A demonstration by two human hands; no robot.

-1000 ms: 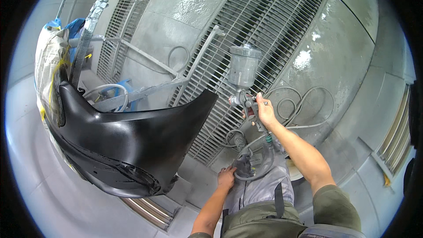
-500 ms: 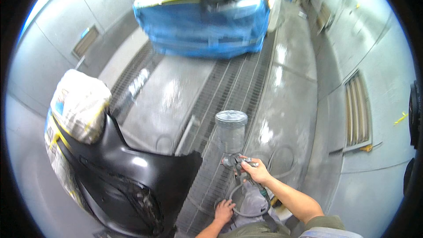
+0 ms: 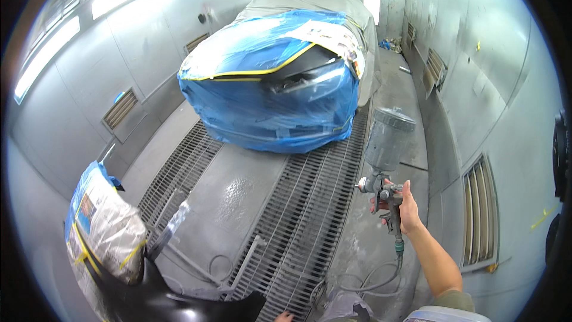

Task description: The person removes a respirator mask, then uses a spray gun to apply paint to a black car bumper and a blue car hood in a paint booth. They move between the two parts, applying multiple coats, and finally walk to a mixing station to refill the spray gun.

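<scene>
My right hand (image 3: 410, 211) is closed around the grip of a spray gun (image 3: 386, 194), raised at the right of the view. A lidded cup (image 3: 387, 146) sits on top of the gun, tilted slightly, and its nozzle points left. From the gun's lower end an air hose (image 3: 398, 265) drops down toward the floor. Only a bit of my left hand (image 3: 285, 317) shows at the bottom edge; its fingers are mostly cut off. Left of it, a glossy black car body panel (image 3: 173, 304) stands partly in view, its upper end wrapped in masking film and paper (image 3: 110, 226) with yellow tape.
Ahead stands a car (image 3: 268, 107) masked in blue film, with a bare dark patch around its headlight. Floor gratings (image 3: 298, 214) run beneath it. A stand's metal bar (image 3: 245, 262) rises beside the black panel. Vented walls (image 3: 481, 214) flank both sides.
The view has tipped up, showing more of the car. My right hand has lifted the spray gun up and to the right. My left hand has slid almost out of the frame.
</scene>
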